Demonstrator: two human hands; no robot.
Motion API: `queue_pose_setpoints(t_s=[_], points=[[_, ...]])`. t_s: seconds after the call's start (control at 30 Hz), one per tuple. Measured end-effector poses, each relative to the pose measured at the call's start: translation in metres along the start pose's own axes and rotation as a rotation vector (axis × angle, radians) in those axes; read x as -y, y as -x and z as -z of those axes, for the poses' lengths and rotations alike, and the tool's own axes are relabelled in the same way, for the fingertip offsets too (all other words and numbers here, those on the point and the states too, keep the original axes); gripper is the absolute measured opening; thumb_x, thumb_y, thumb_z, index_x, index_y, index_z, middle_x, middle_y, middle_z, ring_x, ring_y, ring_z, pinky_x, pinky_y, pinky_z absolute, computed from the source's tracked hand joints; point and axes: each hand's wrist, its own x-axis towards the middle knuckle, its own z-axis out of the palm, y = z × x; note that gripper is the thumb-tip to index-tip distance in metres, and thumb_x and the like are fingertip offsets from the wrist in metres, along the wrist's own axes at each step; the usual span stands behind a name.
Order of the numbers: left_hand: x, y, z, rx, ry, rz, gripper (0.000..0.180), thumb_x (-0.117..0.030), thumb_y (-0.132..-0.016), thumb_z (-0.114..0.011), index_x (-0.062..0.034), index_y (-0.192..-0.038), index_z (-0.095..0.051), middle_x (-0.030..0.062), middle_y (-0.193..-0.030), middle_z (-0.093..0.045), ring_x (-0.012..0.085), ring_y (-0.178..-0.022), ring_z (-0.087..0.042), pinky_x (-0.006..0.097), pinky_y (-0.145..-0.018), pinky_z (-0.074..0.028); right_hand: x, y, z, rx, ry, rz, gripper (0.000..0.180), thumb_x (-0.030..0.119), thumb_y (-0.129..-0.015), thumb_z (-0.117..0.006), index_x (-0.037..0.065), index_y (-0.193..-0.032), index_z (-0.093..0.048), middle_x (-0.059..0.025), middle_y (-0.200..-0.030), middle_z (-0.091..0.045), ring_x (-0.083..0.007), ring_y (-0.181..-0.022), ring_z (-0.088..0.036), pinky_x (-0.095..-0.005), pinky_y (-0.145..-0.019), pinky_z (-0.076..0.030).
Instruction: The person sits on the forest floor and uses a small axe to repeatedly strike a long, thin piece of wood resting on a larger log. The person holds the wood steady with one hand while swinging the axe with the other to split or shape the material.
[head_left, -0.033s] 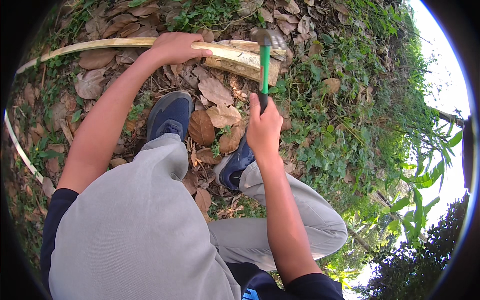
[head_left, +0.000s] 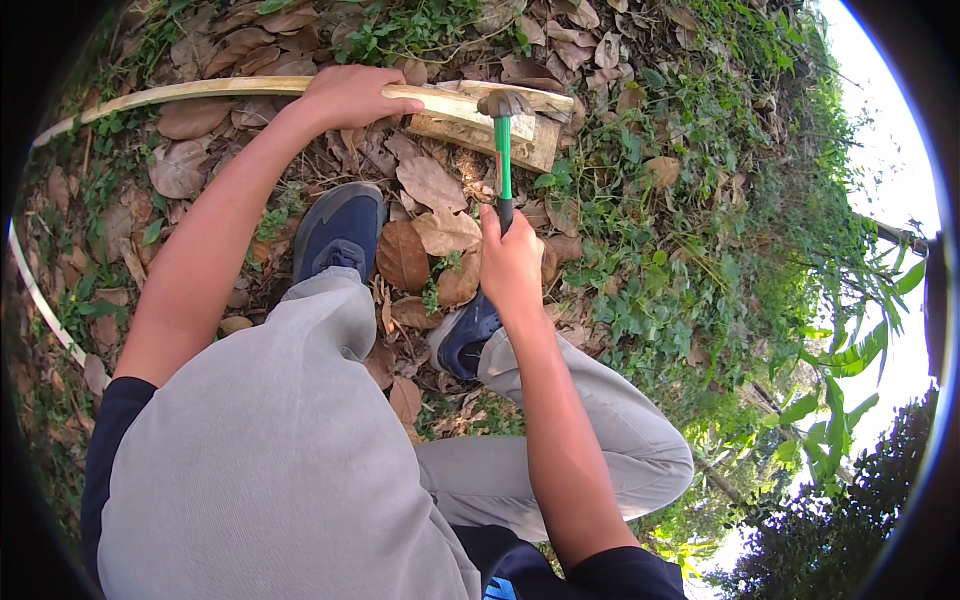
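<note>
My left hand (head_left: 348,97) is closed around a long, pale, curved wooden strip (head_left: 215,88) and presses it down near its right end. That end lies over short pieces of split wood (head_left: 543,150) on the ground. In my right hand (head_left: 512,265) is a claw hammer (head_left: 503,155) with a green handle and black grip, held upright in the picture. The hammer's metal head is over the strip's right end; whether it touches the wood I cannot tell.
Dry brown leaves (head_left: 430,183) and green ground plants (head_left: 660,250) cover the ground. My blue shoes (head_left: 338,228) stand just below the wood. At the far left another pale curved strip (head_left: 45,305) shows. Leafy plants (head_left: 840,420) rise at the right.
My right hand and the hammer have moved left and slightly down in the picture, so the head is now over the strip. My left hand and the strip have stayed put.
</note>
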Motion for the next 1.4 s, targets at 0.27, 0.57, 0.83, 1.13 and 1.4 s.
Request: queue_pose_setpoints(t_s=[0.27,0.57,0.83,1.13,1.4], points=[[0.0,0.005,0.008,0.059,0.003,0.028,0.064,-0.077,-0.089,-0.052,-0.0217,-0.115,-0.07,0.0021,-0.089,-0.074,0.0245,-0.092,-0.072,0.043,-0.081,-0.054,-0.012,0.016,-0.02,-0.015,-0.071,-0.057,0.047,0.04,-0.102,-0.06,-0.001,-0.079,-0.058,-0.0115,-0.061,-0.057,-0.0246,-0.056,-0.054,-0.0428,-0.058,-0.044],[-0.004,0.008,0.011,0.054,0.024,0.018,0.061,-0.075,-0.09,-0.054,-0.0205,-0.113,-0.069,0.005,-0.094,-0.073,0.0264,-0.093,-0.071,0.044,-0.08,-0.052,0.059,0.013,0.062,-0.366,-0.391,0.23,0.039,0.03,-0.105,-0.061,0.001,-0.079,-0.057,-0.0047,-0.059,-0.054,-0.0128,-0.053,-0.048,-0.0335,-0.051,-0.038],[-0.005,0.005,0.01,0.054,0.015,0.016,0.064,-0.076,-0.089,-0.053,-0.0195,-0.115,-0.07,0.0045,-0.094,-0.074,0.0267,-0.094,-0.071,0.044,-0.082,-0.053,-0.022,-0.003,-0.007,0.031,-0.125,-0.02,0.037,0.032,-0.103,-0.057,-0.004,-0.099,-0.061,-0.0242,-0.072,-0.065,-0.042,-0.067,-0.067,-0.0484,-0.064,-0.049],[-0.005,0.005,0.011,0.108,0.06,0.036,0.062,-0.075,-0.09,-0.053,-0.0197,-0.114,-0.07,0.0029,-0.093,-0.075,0.0256,-0.094,-0.072,0.043,-0.082,-0.054,-0.016,0.02,-0.016,-0.061,-0.043,0.017,0.039,0.034,-0.103,-0.06,-0.001,-0.086,-0.059,-0.0157,-0.063,-0.058,-0.0295,-0.057,-0.058,-0.0438,-0.058,-0.046],[-0.005,0.009,0.016,0.108,0.052,0.03,0.06,-0.074,-0.089,-0.055,-0.0209,-0.114,-0.07,0.0053,-0.094,-0.074,0.0267,-0.094,-0.071,0.043,-0.082,-0.052,0.043,0.026,0.033,-0.435,-0.55,0.332,0.029,0.022,-0.106,-0.06,0.002,-0.086,-0.054,-0.0022,-0.06,-0.052,-0.0081,-0.056,-0.045,-0.0299,-0.05,-0.038]])
